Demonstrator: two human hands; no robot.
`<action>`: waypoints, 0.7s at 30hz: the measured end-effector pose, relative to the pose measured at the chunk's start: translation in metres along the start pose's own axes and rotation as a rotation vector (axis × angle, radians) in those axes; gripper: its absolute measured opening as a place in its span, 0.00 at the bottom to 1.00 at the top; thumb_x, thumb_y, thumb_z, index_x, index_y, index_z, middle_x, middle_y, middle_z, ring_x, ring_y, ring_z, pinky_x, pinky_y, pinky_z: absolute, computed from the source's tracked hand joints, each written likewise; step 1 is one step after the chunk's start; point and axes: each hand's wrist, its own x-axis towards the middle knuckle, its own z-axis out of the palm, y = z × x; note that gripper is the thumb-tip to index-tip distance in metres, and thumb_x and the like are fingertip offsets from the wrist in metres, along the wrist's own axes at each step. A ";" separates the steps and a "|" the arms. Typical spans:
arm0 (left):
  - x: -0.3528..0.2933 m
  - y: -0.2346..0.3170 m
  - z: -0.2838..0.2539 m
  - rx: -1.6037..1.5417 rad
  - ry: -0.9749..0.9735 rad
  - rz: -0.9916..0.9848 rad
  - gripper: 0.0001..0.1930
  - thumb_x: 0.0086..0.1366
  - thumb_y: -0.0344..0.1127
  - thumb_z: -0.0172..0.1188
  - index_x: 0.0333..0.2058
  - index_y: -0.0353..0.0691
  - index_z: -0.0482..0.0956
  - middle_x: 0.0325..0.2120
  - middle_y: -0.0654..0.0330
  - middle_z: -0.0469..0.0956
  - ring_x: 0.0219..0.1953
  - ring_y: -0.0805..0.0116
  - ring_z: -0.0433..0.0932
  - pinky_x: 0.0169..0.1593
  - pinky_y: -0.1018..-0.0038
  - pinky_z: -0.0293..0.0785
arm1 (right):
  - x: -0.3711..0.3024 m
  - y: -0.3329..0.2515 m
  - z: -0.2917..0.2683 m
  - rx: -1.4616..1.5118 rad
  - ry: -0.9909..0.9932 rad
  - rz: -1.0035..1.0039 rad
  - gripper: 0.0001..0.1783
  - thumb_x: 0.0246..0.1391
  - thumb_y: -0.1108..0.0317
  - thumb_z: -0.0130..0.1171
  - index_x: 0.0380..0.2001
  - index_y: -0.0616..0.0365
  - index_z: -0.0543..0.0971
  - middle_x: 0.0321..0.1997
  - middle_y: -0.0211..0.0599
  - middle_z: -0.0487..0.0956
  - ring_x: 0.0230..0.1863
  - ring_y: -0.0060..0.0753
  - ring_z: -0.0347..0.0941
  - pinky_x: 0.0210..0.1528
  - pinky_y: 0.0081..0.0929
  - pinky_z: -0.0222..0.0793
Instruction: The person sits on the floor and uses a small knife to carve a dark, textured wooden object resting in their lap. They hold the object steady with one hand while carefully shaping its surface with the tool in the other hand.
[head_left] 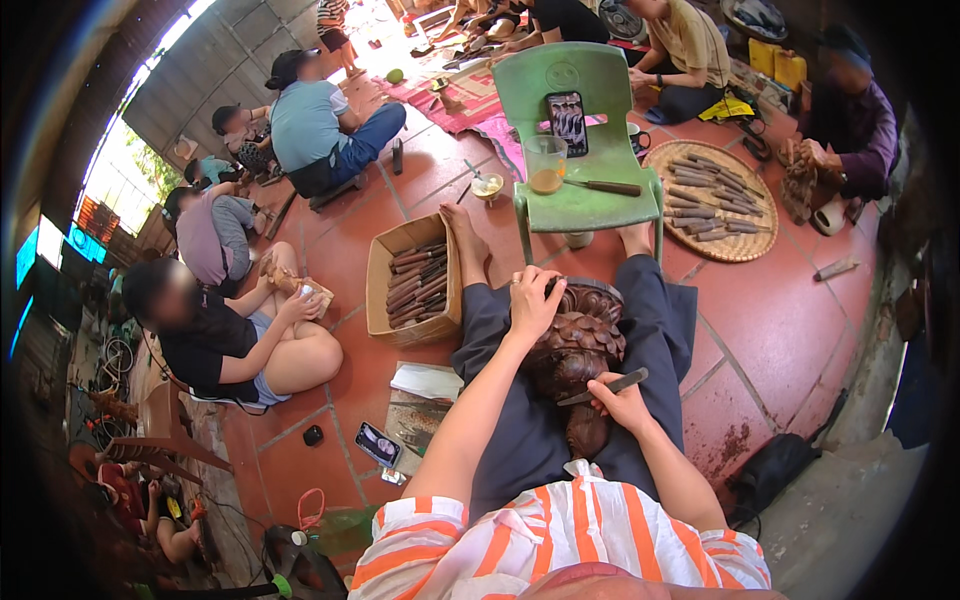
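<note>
A dark brown wood carving [572, 345] with rounded, scaly relief rests between my legs on my grey trousers. My left hand [535, 303] grips its far left end, fingers curled over the edge. In my right hand [622, 403] is a flat grey carving blade [628, 381], pinched between the fingers and pointing left across the carving's near part. Whether the tip touches the wood I cannot tell. Just beyond my feet stands a green plastic chair [590, 215]; on it are a phone [567, 124], a cup [546, 168] and a wood-handled tool [605, 187].
A cardboard box [393, 322] of wood-handled tools is by my left foot. A round woven tray [765, 235] holds more at the right. A phone [378, 443] lies on the tiled floor [745, 340]. Several people sit working around, the nearest person [215, 340] at left.
</note>
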 end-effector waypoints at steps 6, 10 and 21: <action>0.000 0.000 0.000 -0.003 0.002 0.006 0.08 0.57 0.38 0.60 0.31 0.41 0.80 0.28 0.58 0.71 0.35 0.55 0.68 0.40 0.63 0.65 | 0.000 0.001 0.000 0.001 -0.002 0.000 0.14 0.56 0.58 0.57 0.24 0.57 0.76 0.19 0.25 0.73 0.20 0.14 0.69 0.20 0.13 0.64; 0.000 -0.001 0.000 0.001 -0.002 0.008 0.08 0.57 0.38 0.60 0.31 0.42 0.80 0.28 0.58 0.71 0.35 0.55 0.68 0.40 0.63 0.65 | 0.000 0.000 0.000 -0.001 -0.004 0.001 0.14 0.56 0.58 0.57 0.24 0.57 0.76 0.19 0.24 0.73 0.20 0.14 0.69 0.21 0.13 0.64; 0.000 -0.001 0.000 -0.013 -0.003 0.005 0.08 0.56 0.37 0.60 0.32 0.41 0.80 0.28 0.57 0.72 0.36 0.55 0.69 0.41 0.63 0.65 | 0.001 0.000 0.000 0.003 -0.010 -0.002 0.14 0.56 0.58 0.57 0.23 0.57 0.76 0.19 0.24 0.73 0.20 0.14 0.68 0.21 0.14 0.64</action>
